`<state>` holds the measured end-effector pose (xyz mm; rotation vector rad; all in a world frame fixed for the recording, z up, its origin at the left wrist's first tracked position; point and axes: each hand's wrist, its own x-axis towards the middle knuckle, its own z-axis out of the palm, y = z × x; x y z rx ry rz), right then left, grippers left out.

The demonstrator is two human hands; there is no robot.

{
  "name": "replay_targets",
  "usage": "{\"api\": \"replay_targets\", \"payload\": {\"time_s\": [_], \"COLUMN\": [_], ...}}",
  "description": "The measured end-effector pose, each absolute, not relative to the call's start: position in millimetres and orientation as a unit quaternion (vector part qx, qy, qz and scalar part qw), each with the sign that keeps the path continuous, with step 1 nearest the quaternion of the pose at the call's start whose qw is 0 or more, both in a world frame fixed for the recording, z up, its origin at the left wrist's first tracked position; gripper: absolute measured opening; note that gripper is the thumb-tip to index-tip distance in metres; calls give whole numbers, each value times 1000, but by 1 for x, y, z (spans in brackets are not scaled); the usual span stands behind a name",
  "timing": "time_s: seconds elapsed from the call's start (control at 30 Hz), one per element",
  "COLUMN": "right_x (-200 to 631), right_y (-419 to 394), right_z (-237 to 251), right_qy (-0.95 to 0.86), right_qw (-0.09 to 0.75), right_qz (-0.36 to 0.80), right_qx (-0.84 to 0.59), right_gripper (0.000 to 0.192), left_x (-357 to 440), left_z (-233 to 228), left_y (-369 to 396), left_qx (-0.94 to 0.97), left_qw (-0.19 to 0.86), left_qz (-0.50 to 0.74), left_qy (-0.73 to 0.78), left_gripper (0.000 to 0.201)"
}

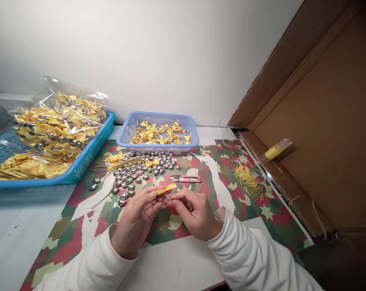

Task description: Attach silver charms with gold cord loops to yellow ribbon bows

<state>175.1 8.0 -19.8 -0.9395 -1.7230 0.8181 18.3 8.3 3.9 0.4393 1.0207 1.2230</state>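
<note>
Between thumb and fingers, my left hand (142, 214) pinches a yellow ribbon bow (167, 189). Close beside it, my right hand (196, 212) is closed in a pinch near the bow's underside; what its fingertips hold is too small to make out. Just beyond my hands lie thread snips (185, 179) with a pink handle. Many silver jingle bells (131, 182) are scattered to the left, with gold cords (105, 196) across them. A few loose yellow bows (115, 158) rest among the bells.
A blue basket (157, 148) of corded bows stands at the back. At left, a larger blue basket (79, 165) carries a clear bag (61, 117) of bows with bells. Yellow thread scraps (248, 180) lie right, near a cardboard wall (316, 121) and a yellow tube (275, 150).
</note>
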Motion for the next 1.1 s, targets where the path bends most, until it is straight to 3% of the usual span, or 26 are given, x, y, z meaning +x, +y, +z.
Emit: {"api": "replay_targets", "payload": {"time_s": [1.1], "right_x": [175], "right_y": [6], "right_z": [-15], "right_qy": [-716], "right_qw": [483], "right_qz": [310], "right_qx": [-396], "right_gripper": [13], "left_x": [16], "left_z": [7], "left_y": [6], "left_qx": [152], "left_qw": [731], "left_qz": [466], "left_qy": [475], "left_gripper": [39]}}
